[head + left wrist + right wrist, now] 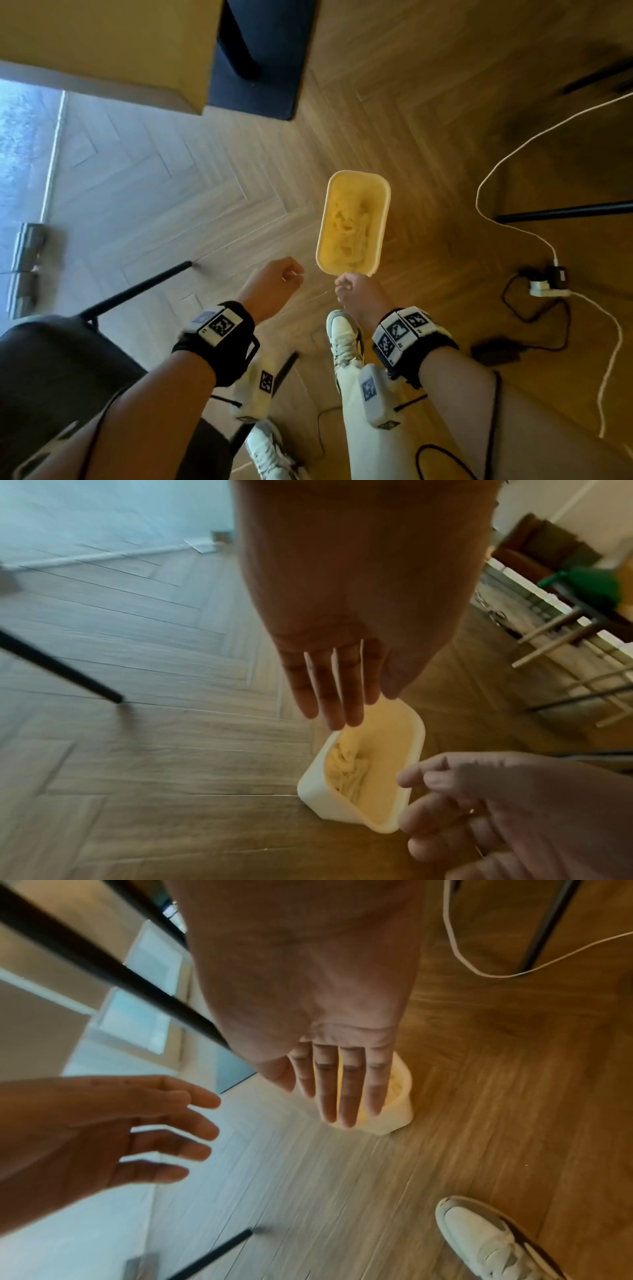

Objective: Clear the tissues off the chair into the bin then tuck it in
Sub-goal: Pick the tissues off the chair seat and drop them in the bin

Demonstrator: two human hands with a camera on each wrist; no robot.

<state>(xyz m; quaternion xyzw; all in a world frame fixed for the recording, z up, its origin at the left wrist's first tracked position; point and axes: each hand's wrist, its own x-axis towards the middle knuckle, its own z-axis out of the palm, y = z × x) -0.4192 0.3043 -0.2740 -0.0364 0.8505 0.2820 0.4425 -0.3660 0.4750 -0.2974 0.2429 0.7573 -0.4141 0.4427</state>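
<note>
Both hands are held over the floor (205, 192), above the near end of the bin (352, 222). Left hand (270, 287): fingers (339, 685) are seen straight and side by side in the left wrist view, slightly spread in the right wrist view; nothing is held. Right hand (359, 294): fingers (346, 1088) are extended and together in the right wrist view, more loosely bent in the left wrist view; nothing is gripped. The two hands are kept apart, not touching each other or the bin.

The bin, a pale rectangular tub with rounded corners, is placed upright on the herringbone wood floor. Crumpled tissues (347, 222) are seen inside it.

The chair (61, 370) is located at lower left of the head view, dark seat, black leg (144, 287) angled out toward the hands. Its seat surface is only partly in view.

A white shoe (486, 1240) is planted just beside the bin. A white cable (507, 157) is run across the floor on the right to a plug block (548, 284).
</note>
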